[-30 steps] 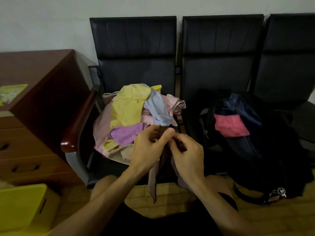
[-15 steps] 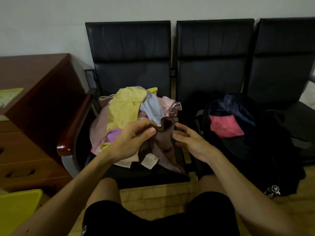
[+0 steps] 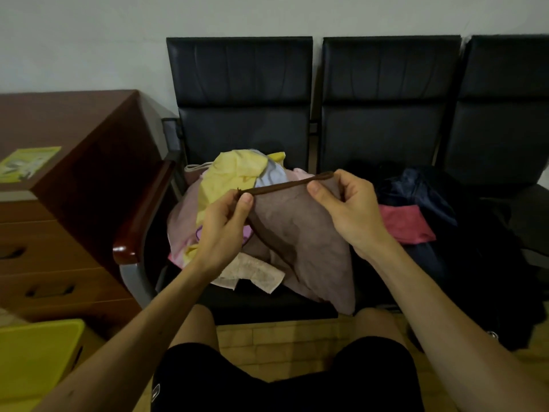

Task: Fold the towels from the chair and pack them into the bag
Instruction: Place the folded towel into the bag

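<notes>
A brown towel (image 3: 300, 236) with a dark hem hangs spread between my hands over the left chair seat. My left hand (image 3: 222, 230) pinches its left top corner. My right hand (image 3: 350, 209) pinches the right top corner, and the hem is stretched taut between them. Behind it lies a heap of towels (image 3: 234, 176) in yellow, light blue, pink and purple on the black chair (image 3: 240, 93). On the seat to the right stands an open dark bag (image 3: 463, 233) with a folded pink-red towel (image 3: 404, 224) inside.
A brown wooden desk with drawers (image 3: 59, 203) stands at the left, close to the chair's wooden armrest (image 3: 142, 215). A yellow box (image 3: 35, 358) sits on the floor at the lower left. My knees in black shorts (image 3: 267, 382) are just before the seat.
My hands have moved apart and lifted the brown towel, stretching its top hem flat. A second ago it was bunched between both hands close together.
</notes>
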Tool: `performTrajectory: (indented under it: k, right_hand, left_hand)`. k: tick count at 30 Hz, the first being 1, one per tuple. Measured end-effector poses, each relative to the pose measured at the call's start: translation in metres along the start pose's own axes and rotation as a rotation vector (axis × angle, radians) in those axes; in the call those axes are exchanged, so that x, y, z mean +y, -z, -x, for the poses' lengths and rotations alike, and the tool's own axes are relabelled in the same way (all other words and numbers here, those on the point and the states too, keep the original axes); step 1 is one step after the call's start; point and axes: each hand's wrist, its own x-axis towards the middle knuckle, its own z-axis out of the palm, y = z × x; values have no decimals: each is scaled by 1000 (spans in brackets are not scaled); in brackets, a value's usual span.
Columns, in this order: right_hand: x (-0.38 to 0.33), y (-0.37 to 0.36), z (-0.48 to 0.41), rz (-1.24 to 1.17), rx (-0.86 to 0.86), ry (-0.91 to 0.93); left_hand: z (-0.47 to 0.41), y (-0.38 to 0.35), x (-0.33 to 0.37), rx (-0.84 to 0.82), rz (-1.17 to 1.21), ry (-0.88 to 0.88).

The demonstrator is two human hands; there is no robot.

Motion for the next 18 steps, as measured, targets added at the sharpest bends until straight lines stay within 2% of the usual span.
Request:
performTrajectory:
  k: [3, 5, 7, 10, 12, 15, 18]
  right_hand:
    - [1, 1, 3, -9, 104, -1]
    - [5, 0, 8, -135, 101, -96]
    - [20, -3, 22, -267, 2, -306]
    - [45, -12, 51, -278, -246, -551]
    - [53, -14, 61, -334, -257, -592]
    - [51, -11, 59, -455, -139, -591]
    - [49, -12, 62, -338, -189, -589]
  left_hand:
    - [3, -9, 10, 19, 36, -36]
    - [5, -15, 16, 24, 61, -60]
    - [5, -18, 20, 39, 75, -85]
    - [3, -19, 19, 33, 29, -85]
    - [4, -16, 13, 28, 0, -75]
    - [2, -8, -6, 72, -47, -54]
    - [-3, -4, -18, 117, -100, -21]
